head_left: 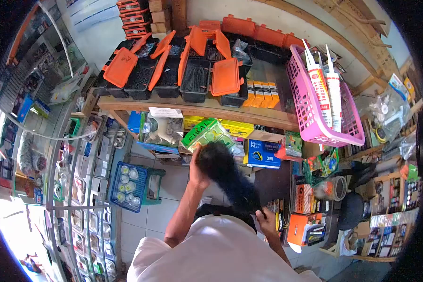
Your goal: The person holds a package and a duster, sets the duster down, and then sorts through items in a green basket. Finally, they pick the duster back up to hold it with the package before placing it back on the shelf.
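Note:
My left hand (199,170) is closed around the lower left edge of a clear packet (224,133) with a green header that reads CISAL. Its contents look green and yellowish, and I cannot make out what they are. In my right hand (267,223) is the handle end of a black, fluffy duster (228,176). The duster slants up to the left, and its head overlaps the bottom of the packet and hides part of my left fingers.
Black bins with orange lids (120,67) line the wooden shelf (263,114). A pink basket (331,137) with silicone sealant tubes (318,89) stands at its right end. Below are a blue 3M box (262,153) and a blue crate (132,207). Glass cases (70,188) flank the left.

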### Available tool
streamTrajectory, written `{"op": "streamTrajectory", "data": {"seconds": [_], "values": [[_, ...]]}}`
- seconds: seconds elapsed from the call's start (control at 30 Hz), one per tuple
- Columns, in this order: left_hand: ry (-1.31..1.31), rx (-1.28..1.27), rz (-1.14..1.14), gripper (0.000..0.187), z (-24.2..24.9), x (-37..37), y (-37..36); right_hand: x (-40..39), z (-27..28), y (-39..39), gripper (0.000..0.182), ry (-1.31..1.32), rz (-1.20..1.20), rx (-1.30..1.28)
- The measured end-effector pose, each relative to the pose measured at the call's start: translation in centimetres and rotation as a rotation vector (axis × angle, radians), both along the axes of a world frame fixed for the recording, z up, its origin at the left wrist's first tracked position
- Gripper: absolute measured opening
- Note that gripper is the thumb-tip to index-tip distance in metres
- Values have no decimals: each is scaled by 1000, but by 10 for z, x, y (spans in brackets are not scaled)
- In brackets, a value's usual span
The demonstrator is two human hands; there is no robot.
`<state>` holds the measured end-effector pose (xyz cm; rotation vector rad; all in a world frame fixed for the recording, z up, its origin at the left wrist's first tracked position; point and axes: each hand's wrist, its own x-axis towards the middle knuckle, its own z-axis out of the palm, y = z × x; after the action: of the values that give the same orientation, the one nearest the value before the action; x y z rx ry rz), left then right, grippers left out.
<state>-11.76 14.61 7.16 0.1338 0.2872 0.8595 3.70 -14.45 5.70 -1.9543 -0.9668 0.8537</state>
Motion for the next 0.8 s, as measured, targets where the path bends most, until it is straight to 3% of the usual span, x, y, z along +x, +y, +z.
{"op": "streamTrajectory", "data": {"seconds": [0.1,0.17,0.2,0.23,0.3,0.37,0.43,0.5,0.57,0.6,0.7,0.73,0.77,0.8], "values": [[62,11,25,38,-3,2,-1,-10,7,-4,34,-208,57,-53],[8,-19,-43,38,-15,-3,-2,-21,14,-3,31,-143,33,-62],[-338,-16,-197,37,-22,-4,-2,-23,7,-5,31,-69,-6,35],[-339,-19,-201,37,-15,-3,-2,-25,-1,-7,31,6,-44,130],[107,-37,5,40,5,-4,-5,-22,-11,-13,32,-29,-82,87],[81,-12,-13,42,-9,-14,-3,-26,-5,-14,34,2,-57,12],[-79,-45,-201,44,-16,-19,-5,-30,-2,-15,36,-12,3,1],[-22,-142,-109,43,-15,-12,-5,-33,-6,-18,39,77,-17,47],[94,-56,-42,44,-2,-17,-10,-30,-15,-24,39,37,-54,36],[60,-30,-52,45,-22,-24,-11,-27,-28,-29,40,56,-59,45],[66,-70,-120,40,-12,-27,-14,-24,-20,-27,42,80,14,14],[-250,0,-192,37,-15,-32,-7,-26,-9,-20,39,105,32,13],[-248,3,-184,37,-16,-31,-11,-27,-4,-17,36,130,52,12],[-52,-38,-70,36,-18,-29,-16,-22,-9,-19,36,133,62,13]]}}
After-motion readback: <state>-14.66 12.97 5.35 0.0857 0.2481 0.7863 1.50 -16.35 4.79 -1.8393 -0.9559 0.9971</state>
